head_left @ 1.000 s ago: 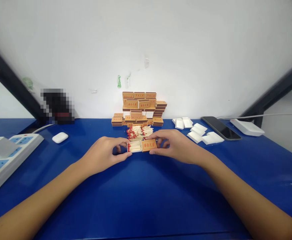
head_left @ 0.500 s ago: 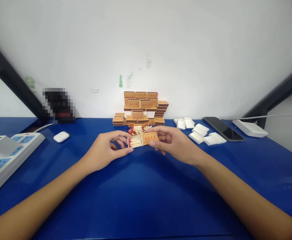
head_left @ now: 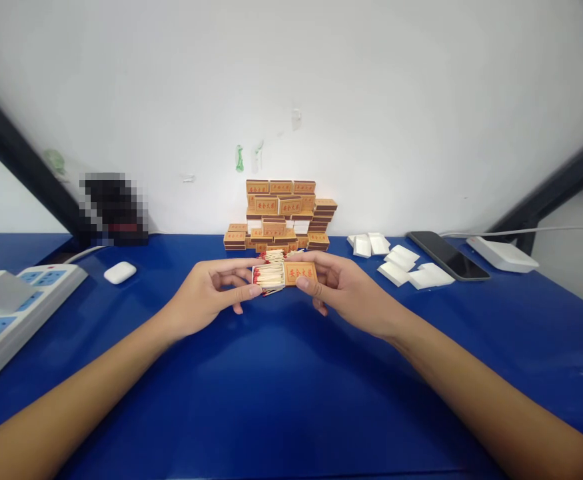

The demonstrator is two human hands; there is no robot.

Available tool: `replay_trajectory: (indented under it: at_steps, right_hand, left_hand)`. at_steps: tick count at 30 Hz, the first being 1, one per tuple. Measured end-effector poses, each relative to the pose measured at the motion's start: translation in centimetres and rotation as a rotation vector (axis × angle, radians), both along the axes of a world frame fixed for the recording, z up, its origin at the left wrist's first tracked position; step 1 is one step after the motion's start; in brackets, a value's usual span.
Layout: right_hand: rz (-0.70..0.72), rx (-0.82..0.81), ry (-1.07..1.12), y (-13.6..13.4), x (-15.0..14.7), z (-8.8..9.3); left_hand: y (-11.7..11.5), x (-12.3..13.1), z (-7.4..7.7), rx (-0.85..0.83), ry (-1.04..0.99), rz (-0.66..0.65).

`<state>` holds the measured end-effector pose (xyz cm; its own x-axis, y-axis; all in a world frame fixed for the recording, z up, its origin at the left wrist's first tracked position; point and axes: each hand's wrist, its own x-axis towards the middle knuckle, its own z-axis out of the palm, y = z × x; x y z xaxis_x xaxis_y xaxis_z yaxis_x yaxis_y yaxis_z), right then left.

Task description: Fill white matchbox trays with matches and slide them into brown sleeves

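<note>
L hand (head_left: 224, 290) has the tray (head_left: 253, 276) pinched at its outer end, thumb on the near edge, fingers behind; the grip is only as wide as the tray. R hand (head_left: 338, 290) is closed on the sleeve (head_left: 300, 274), thumb at its near R corner, other fingers behind & partly hidden. Tray sits partway out of the sleeve on the L, filled w/ matches (head_left: 270, 276), red heads mostly to L. Both are btwn the hands, mid-table; can't tell if they touch the table (head_left: 266, 400). Loose matches (head_left: 274, 256) lie just behind, a few showing below the tray's near edge. Further back, stacked boxes (head_left: 281, 207) stand near the wall (head_left: 291, 80). R of stack: white trays (head_left: 395, 267), then phone (head_left: 448, 256). Far L: power strip (head_left: 31, 320), earbud case (head_left: 120, 273) beside it.
</note>
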<state>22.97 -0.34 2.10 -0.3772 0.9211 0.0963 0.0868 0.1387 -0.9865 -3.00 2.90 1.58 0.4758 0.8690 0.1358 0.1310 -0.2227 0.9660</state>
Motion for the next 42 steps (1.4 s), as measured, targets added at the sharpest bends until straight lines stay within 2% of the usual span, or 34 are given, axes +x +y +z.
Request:
replay_trajectory:
  at_steps: [6, 9, 13, 15, 19, 21, 25, 28, 30, 33, 35, 37, 39, 42]
  right_hand:
    - [-0.016, -0.005, -0.026, 0.1, 0.1, -0.2]
    - [-0.01, -0.044, -0.106, 0.1, 0.3, 0.0]
    - [0.148, -0.132, -0.299, -0.1, 0.7, -0.1]
    - [0.179, -0.049, -0.418, -0.3, 0.7, -0.5]
    - [-0.041, 0.34, -0.601, -0.5, 0.6, -1.0]
    - [-0.11, 0.38, -0.57, -0.6, 0.4, -0.9]
    - [-0.084, 0.258, -0.351, -0.7, 0.0, -0.4]
    - [-0.08, 0.225, -0.279, -0.6, 0.0, -0.1]
    - [-0.093, 0.218, -0.273, -0.3, 0.4, 0.0]
    - [-0.158, 0.225, -0.306, 0.3, 1.1, 0.4]
    - [-0.214, 0.233, -0.34, 0.7, 1.6, 0.6]
    - [-0.237, 0.231, -0.371, 1.0, 1.9, 0.6]
    - [-0.224, 0.226, -0.402, 1.2, 2.1, 0.5]
    - [-0.209, 0.239, -0.447, 1.4, 2.3, 0.3]
  left_hand:
    - [0.1, -0.5, -0.1, 0.027, 0.034, 0.005]
    - [0.3, -0.7, -0.1, 0.047, 0.052, 0.015]
    - [0.5, -0.7, 0.0, 0.053, 0.062, 0.043]
    - [0.4, -0.5, 0.0, 0.051, 0.071, 0.054]
    - [0.0, -0.2, 0.1, 0.03, 0.091, 0.062]
    - [-0.3, -0.1, 0.0, 0.025, 0.089, 0.067]
    - [-0.9, 0.3, -0.2, 0.022, 0.1, 0.071]
    - [-1.2, 0.5, -0.2, 0.035, 0.121, 0.067]
    - [-1.6, 0.8, -0.2, 0.113, 0.17, 0.103]
    - [-2.6, 1.3, -0.5, 0.376, 0.403, 0.154]
    - [-3.2, 1.7, -1.1, 0.55, 0.593, 0.112]
    - [-3.6, 2.0, -1.7, 0.647, 0.682, 0.076]
    - [-3.5, 2.0, -2.1, 0.662, 0.728, 0.045]
    - [-2.9, 1.4, -2.1, 0.626, 0.693, 0.009]
